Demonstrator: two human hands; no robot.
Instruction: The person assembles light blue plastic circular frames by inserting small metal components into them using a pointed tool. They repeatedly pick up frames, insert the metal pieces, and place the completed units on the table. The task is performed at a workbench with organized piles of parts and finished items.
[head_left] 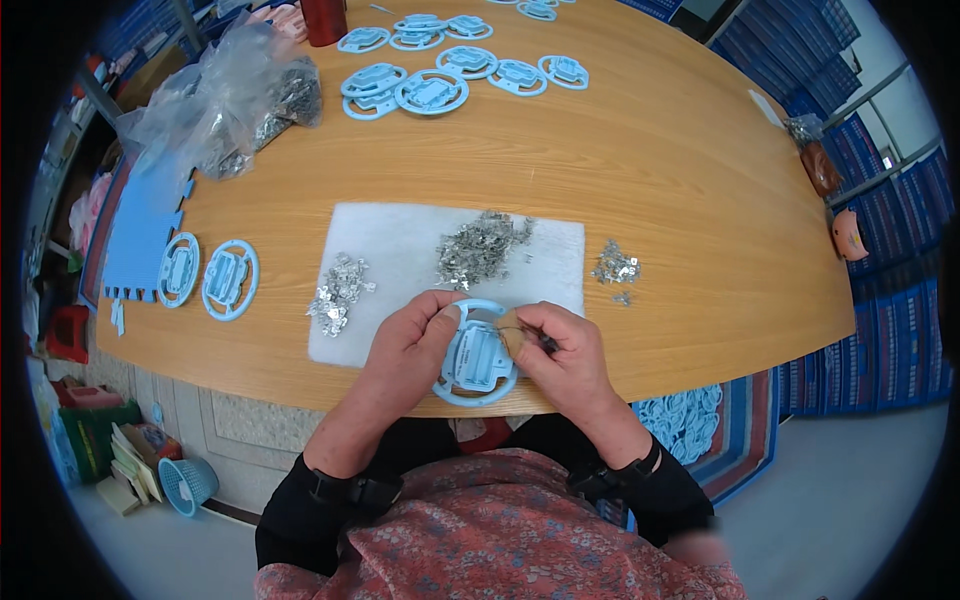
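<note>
My left hand (412,338) is closed on the rim of a light blue plastic wheel-shaped part (478,362), steadying it at the table's front edge. The part has a round rim and a rectangular recess in its middle. At its upper right, my right hand (566,350) pinches a small thin tool with a dark end (547,343); its exact kind does not show. A tan wrap covers a right fingertip. Behind the hands, a white pad (400,225) carries a pile of small metal pieces (480,248) and a shinier pile (341,292) at its left.
More metal pieces (615,264) lie right of the pad. Two blue wheel parts (208,302) sit at the left by a blue foam mat (142,235). Plastic bags of metal pieces (235,100), a red cylinder (323,22) and several blue parts (432,92) stand farther back.
</note>
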